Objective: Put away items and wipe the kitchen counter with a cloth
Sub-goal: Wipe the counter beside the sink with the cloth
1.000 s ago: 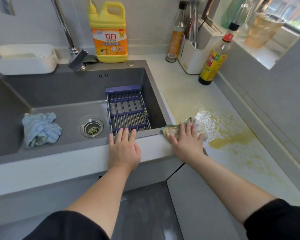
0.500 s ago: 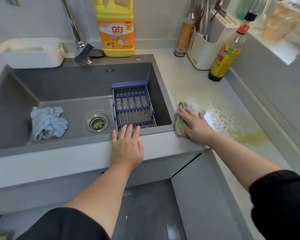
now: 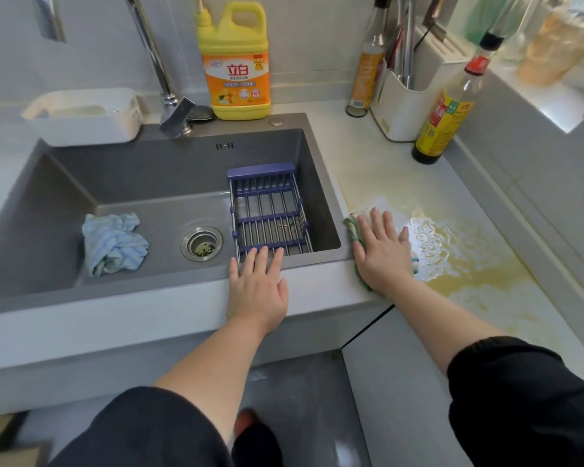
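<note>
My right hand (image 3: 381,254) lies flat, fingers spread, pressing a green-edged cloth (image 3: 354,227) onto the white counter (image 3: 385,170) just right of the sink. Most of the cloth is hidden under the palm. A yellow, wet spill (image 3: 466,264) spreads over the counter to the right of that hand. My left hand (image 3: 258,284) rests flat and empty on the sink's front rim (image 3: 132,281), fingers apart.
The grey sink (image 3: 142,193) holds a crumpled blue cloth (image 3: 113,244), a drain (image 3: 201,244) and a blue rack (image 3: 270,217). Behind stand a yellow detergent jug (image 3: 236,62), faucet (image 3: 169,92), white tub (image 3: 85,116), utensil holder (image 3: 408,106) and two sauce bottles (image 3: 447,109) (image 3: 364,75).
My right hand slid the cloth from the counter's front edge back along the sink side and turned with fingers pointing away. The left hand stayed on the rim.
</note>
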A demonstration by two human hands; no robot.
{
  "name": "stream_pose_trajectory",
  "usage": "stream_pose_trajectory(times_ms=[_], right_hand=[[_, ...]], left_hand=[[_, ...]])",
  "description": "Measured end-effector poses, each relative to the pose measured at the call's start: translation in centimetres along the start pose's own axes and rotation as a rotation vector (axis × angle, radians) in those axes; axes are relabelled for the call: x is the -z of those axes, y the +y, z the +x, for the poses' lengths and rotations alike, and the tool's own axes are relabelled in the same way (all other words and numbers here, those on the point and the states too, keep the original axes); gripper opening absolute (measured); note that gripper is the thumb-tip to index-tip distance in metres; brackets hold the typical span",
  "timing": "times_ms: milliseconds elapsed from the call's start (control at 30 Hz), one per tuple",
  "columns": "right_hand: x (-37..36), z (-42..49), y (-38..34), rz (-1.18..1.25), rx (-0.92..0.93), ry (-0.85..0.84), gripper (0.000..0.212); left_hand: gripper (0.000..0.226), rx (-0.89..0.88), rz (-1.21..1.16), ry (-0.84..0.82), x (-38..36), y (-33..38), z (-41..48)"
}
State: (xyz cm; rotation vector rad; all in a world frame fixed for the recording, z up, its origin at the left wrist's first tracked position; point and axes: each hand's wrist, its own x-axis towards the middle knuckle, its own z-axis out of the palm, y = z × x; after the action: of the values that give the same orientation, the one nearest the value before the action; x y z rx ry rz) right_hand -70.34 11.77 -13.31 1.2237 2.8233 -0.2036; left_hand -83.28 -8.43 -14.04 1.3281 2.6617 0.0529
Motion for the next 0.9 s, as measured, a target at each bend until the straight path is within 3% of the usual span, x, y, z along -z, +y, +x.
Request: stream_pose_trajectory(times_ms=[200, 333, 467, 900], right_hand=[[0.5, 1.9, -0.2, -0.008, 0.029, -0.026, 0.061], [1.0, 3.2, -0.1, -0.008, 0.033, -0.045, 0.073], [1.0, 4.5, -0.1, -0.010, 0.027, -0.047, 0.071], [1.4, 15.8, -0.1, 0.020, 0.104, -0.015, 0.061]], left_hand=[[0.077, -0.091, 0.033, -0.088, 0.8, 0.0, 0.9], [0.058, -0.154, -0.162, -0.109, 2.7, 1.4, 7.3], [0.059, -0.146, -0.259, -0.042, 3.7, 2.6, 15.7], [0.061, -0.235, 0.112, 0.075, 5.8, 0.9, 34.9]])
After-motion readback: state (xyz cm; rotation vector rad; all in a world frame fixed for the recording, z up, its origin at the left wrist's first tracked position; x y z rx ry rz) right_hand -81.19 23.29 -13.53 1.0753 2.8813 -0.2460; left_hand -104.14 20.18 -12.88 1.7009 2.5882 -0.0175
